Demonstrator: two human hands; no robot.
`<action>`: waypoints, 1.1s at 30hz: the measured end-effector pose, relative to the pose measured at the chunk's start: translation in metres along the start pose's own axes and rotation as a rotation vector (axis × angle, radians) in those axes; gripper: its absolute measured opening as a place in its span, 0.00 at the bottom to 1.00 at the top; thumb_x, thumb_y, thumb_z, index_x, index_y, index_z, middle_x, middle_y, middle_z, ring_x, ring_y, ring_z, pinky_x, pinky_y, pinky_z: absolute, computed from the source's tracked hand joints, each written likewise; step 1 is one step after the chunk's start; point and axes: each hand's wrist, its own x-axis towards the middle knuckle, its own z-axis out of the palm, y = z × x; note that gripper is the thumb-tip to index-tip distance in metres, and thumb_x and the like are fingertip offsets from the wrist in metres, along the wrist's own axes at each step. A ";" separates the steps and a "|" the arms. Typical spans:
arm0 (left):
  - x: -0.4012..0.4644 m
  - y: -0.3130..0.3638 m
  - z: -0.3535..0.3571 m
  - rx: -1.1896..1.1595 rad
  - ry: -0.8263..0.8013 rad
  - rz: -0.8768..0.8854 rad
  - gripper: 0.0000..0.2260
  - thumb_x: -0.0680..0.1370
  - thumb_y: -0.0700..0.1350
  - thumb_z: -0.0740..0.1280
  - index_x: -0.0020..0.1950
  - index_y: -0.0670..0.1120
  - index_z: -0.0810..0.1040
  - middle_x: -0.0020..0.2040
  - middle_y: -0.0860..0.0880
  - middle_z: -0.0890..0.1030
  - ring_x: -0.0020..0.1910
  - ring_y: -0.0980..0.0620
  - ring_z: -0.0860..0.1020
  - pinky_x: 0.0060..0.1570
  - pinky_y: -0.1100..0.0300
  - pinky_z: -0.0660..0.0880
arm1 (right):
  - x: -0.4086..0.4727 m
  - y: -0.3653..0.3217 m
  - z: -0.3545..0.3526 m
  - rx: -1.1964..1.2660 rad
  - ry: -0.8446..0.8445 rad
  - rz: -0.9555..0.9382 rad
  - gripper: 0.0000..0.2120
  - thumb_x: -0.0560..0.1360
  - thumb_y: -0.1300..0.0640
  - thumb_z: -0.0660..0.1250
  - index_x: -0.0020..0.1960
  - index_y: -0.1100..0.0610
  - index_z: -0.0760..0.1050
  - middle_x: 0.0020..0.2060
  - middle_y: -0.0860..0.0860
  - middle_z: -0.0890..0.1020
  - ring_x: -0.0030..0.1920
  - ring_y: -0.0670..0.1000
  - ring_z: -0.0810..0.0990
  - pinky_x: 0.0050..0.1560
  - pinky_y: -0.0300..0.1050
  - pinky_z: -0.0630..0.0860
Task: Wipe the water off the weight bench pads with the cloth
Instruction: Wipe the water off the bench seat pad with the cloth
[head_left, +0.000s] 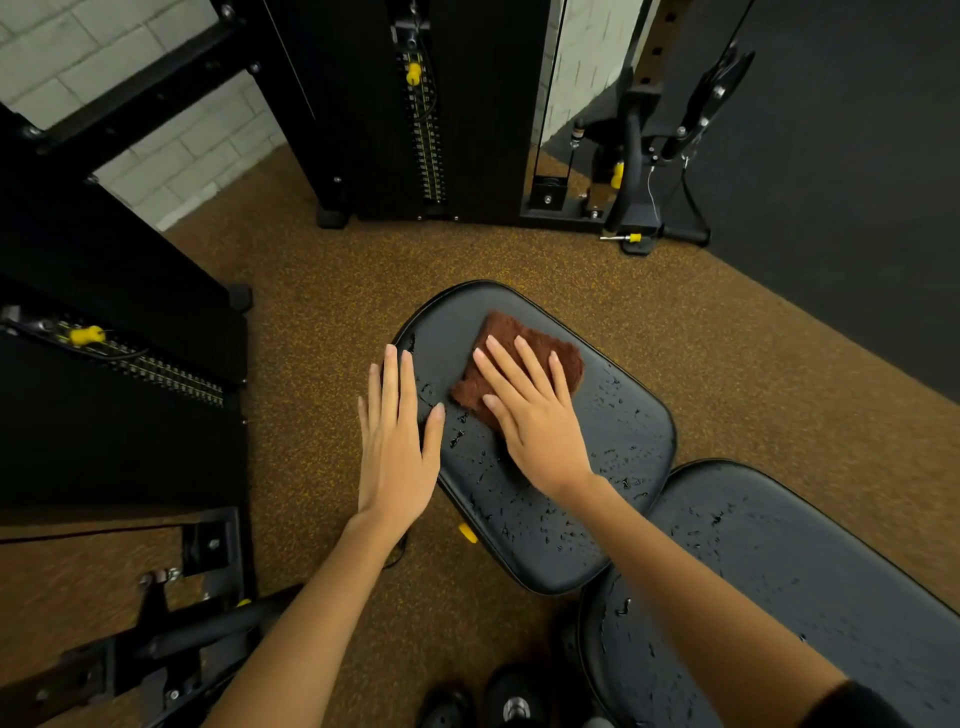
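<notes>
The right hand (535, 415) lies flat, fingers spread, pressing palm-down on the brown cloth (524, 358); it grips nothing, only bears on the fabric. The left hand (397, 441) is also open and flat, fingers together, resting along the left edge of the seat pad (613, 441) with the thumb on the pad surface. The cloth is folded into a rough rectangle, its long axis running from near-left to far-right, lying on the far half of the seat pad. Water droplets (524, 514) bead over the rest of that pad. The back pad (810, 582) sits just beside it at the near right, also spotted with water. Speckled brown floor (322, 291) surrounds the bench; black weight stacks (426, 130) stand beyond.
</notes>
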 end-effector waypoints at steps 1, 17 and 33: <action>-0.002 -0.001 0.001 -0.016 0.004 -0.004 0.29 0.82 0.54 0.51 0.78 0.50 0.40 0.78 0.53 0.38 0.77 0.51 0.38 0.74 0.49 0.41 | 0.005 -0.002 0.001 0.011 0.006 0.025 0.23 0.84 0.48 0.47 0.78 0.49 0.56 0.77 0.45 0.58 0.78 0.51 0.50 0.77 0.57 0.46; 0.014 0.034 -0.016 -0.053 0.099 0.239 0.21 0.84 0.44 0.45 0.77 0.46 0.47 0.78 0.49 0.50 0.77 0.55 0.45 0.76 0.51 0.43 | 0.019 -0.050 -0.011 0.682 -0.005 -0.018 0.24 0.83 0.62 0.55 0.78 0.58 0.55 0.78 0.50 0.58 0.78 0.46 0.52 0.78 0.53 0.48; 0.032 0.035 0.006 0.537 -0.105 0.343 0.23 0.81 0.56 0.47 0.77 0.56 0.52 0.79 0.46 0.51 0.77 0.43 0.48 0.74 0.43 0.44 | -0.027 0.031 0.009 0.053 0.115 0.409 0.24 0.84 0.48 0.43 0.79 0.50 0.52 0.78 0.45 0.53 0.78 0.48 0.44 0.76 0.59 0.39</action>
